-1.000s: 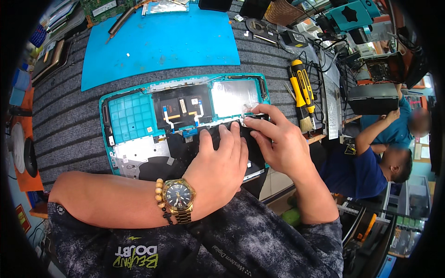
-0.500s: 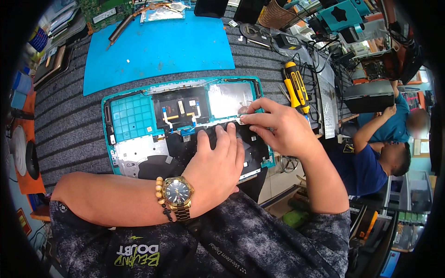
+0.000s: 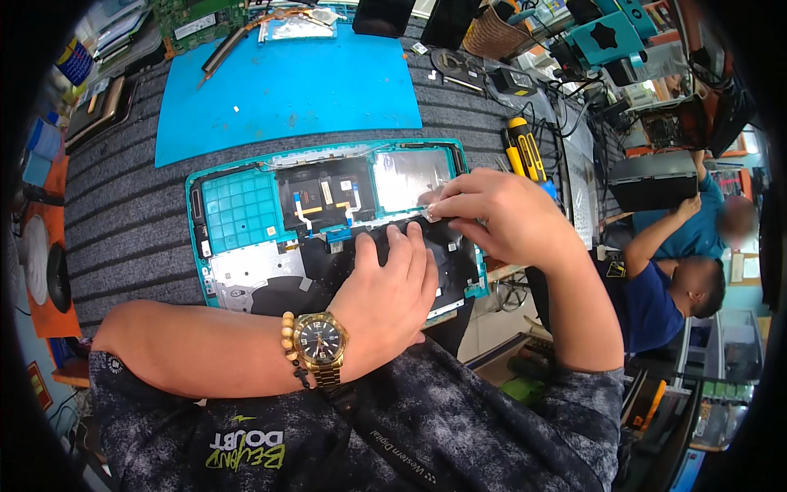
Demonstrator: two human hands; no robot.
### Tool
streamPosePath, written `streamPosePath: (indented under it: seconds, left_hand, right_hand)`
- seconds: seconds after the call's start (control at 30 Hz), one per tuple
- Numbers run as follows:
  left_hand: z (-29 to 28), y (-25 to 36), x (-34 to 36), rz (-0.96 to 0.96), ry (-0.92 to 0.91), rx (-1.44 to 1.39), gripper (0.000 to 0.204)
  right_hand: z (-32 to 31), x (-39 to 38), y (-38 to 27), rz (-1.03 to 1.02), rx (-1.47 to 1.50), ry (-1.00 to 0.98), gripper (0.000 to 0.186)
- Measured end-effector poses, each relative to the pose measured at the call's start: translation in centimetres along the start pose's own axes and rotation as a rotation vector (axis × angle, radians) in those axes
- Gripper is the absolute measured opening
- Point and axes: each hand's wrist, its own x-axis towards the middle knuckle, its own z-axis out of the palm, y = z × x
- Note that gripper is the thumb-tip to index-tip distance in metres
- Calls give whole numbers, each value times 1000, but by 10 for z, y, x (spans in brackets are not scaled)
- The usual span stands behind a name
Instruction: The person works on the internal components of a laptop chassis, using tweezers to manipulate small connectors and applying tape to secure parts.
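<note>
An opened teal laptop chassis (image 3: 238, 213) lies in front of me, with a black touchpad section, white ribbon cables, silver plates and a black lower area. My left hand (image 3: 385, 287) rests on that black area, fingers spread slightly and laid flat, just below the metal strip near the touchpad. My right hand (image 3: 500, 213) is bent over the same strip at the right silver panel (image 3: 402, 176), thumb and fingertips closed on a small pale piece that is too hidden to name.
A blue mat (image 3: 279, 94) lies behind the chassis. Yellow-black screwdrivers (image 3: 529, 152) and cables lie at the right, below a teal machine (image 3: 607, 45). Stacked devices (image 3: 98, 107) sit at the left. Two co-workers (image 3: 656, 299) are at the right, one holding a dark box (image 3: 652, 180).
My right hand has turned further over the strip, fingertips drawing closer together. My left hand keeps its place. The whole view has shifted slightly.
</note>
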Motion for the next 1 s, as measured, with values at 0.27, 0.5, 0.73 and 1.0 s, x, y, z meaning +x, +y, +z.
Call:
streamPosePath:
  seconds: [0.27,0.5,0.73,1.0]
  left_hand:
    - [1,-1,0,-1,-15,25,105]
    - [0,-2,0,0,-17,3,104]
    - [-1,-2,0,-4,-21,18,104]
    - [-4,-2,0,9,-45,17,105]
  right_hand:
    - [13,-15,-9,102,210,100,32]
    - [13,-14,-10,104,238,95,36]
    - [26,-18,-24,283,235,138,27]
    - [43,-25,-34,263,70,251,26]
